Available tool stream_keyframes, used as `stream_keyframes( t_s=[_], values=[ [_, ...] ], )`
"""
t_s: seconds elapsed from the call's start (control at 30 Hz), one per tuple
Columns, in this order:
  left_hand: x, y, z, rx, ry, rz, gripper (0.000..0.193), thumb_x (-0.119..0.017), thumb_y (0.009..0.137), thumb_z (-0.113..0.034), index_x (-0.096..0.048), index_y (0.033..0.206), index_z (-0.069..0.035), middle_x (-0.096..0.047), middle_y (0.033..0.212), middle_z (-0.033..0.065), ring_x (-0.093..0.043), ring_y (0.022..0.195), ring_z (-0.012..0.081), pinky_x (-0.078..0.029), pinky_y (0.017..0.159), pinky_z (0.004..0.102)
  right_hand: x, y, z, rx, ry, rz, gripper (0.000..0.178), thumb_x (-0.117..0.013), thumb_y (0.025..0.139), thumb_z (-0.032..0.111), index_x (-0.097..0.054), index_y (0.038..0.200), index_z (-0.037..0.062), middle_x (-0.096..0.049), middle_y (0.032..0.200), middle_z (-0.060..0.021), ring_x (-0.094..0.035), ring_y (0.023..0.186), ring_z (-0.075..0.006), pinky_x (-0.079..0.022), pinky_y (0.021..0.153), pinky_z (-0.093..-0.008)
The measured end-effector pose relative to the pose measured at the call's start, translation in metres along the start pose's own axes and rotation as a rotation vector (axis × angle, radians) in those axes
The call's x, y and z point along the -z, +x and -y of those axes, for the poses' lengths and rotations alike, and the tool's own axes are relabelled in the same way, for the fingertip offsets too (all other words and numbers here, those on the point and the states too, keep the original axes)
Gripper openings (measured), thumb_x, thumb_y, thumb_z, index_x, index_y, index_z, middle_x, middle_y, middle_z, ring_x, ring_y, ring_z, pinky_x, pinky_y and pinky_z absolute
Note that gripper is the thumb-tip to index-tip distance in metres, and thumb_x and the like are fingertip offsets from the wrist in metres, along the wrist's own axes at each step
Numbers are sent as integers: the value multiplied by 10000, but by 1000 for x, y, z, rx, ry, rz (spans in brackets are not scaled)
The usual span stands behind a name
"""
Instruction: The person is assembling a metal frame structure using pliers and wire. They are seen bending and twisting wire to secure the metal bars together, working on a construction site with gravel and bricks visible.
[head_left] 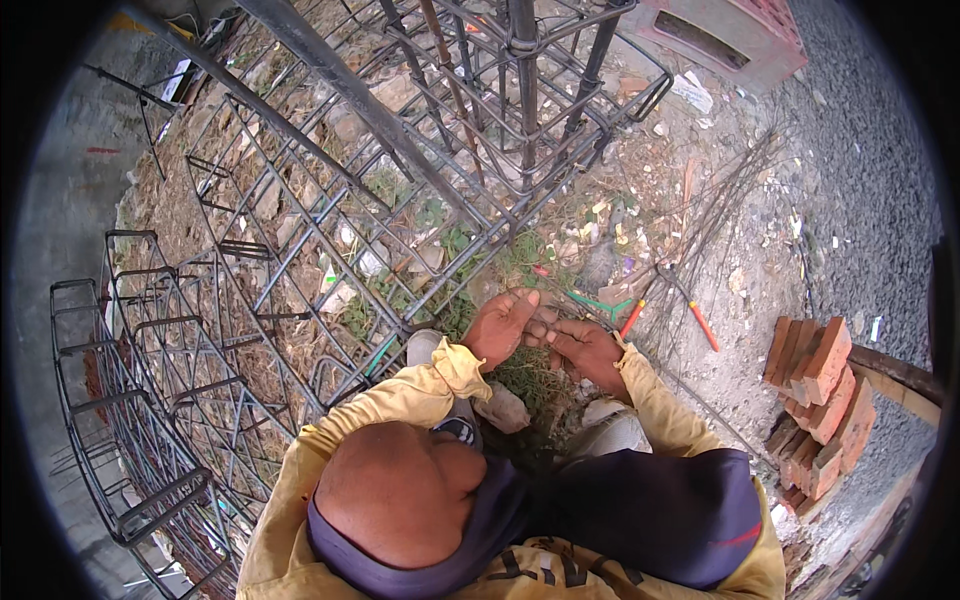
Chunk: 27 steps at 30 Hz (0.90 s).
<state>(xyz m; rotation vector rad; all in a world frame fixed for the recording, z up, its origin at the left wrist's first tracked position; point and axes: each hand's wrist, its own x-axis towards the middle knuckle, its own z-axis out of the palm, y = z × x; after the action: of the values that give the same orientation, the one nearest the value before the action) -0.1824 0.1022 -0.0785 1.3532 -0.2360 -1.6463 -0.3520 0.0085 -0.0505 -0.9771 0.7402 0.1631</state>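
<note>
Left hand [503,326] and right hand [592,356] meet, fingers curled; whether gripping anything, cannot tell. Rebar cage [526,110] beyond them: judged largely assembled; unfinished joints not discernible. Orange-handled cutters [703,325] lie unheld, just beyond-right of the hands.

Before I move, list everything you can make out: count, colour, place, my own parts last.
Steel bar cages: at least two, dark grey, upper middle and left
Thin wires: uncounted, dark, right of centre
Hand tool: one, orange-red handles, right of the hands
Bricks: one stack, orange-red, right
Crate: one, faded pinkish red, upper right
Gravel: uncounted, grey, right side
Wall: one, grey, far left
Weeds: uncounted, green, ground near the hands
Sleeves: two, yellow, lower middle
Left hand: one, bare, centre
Right hand: one, bare, beside it
</note>
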Motion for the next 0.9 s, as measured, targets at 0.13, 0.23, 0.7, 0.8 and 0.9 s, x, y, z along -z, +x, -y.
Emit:
stream_keyframes(
  t_s=[0.13,0.23,0.7,0.8,0.9],
  values=[
    [-3,25,10,96,200,-11,423,-531,1001,-411,-569,1187,-33,-608,904,33,-564,731,119,-505,688,302,16,8,-18,-152,181,-243,224,-524,989,232,-656,1061,67,-497,604,39,-368,422,-65,-295,386,-244],
    [15,30,22,53,400,-44,448,-585,974,-386,-547,1251,-36,-610,1015,41,-572,833,127,-500,735,316,30,21,-33,-89,183,-477,220,-527,977,207,-661,1073,60,-525,626,18,-403,442,-72,-320,410,-244],
    [52,53,9,-646,789,-735,411,-575,884,-124,-526,1280,-26,-597,1153,235,-580,1027,433,-450,938,484,37,91,17,239,-1108,-600,312,-444,993,229,-513,1269,102,-673,880,-219,-659,795,-417,-509,722,-463],
    [61,59,10,-632,811,-764,405,-555,879,-107,-526,1272,-12,-587,1177,251,-572,1059,436,-449,941,493,27,96,49,59,-1233,-466,336,-470,978,219,-483,1252,25,-687,954,-179,-678,902,-357,-534,776,-425],
    [68,63,11,-584,743,-730,423,-549,874,-96,-512,1287,-10,-564,1215,267,-563,1087,437,-446,949,496,20,101,47,268,-1291,-490,380,-524,951,248,-467,1272,53,-697,981,-160,-678,937,-344,-534,786,-433]
  ],
)
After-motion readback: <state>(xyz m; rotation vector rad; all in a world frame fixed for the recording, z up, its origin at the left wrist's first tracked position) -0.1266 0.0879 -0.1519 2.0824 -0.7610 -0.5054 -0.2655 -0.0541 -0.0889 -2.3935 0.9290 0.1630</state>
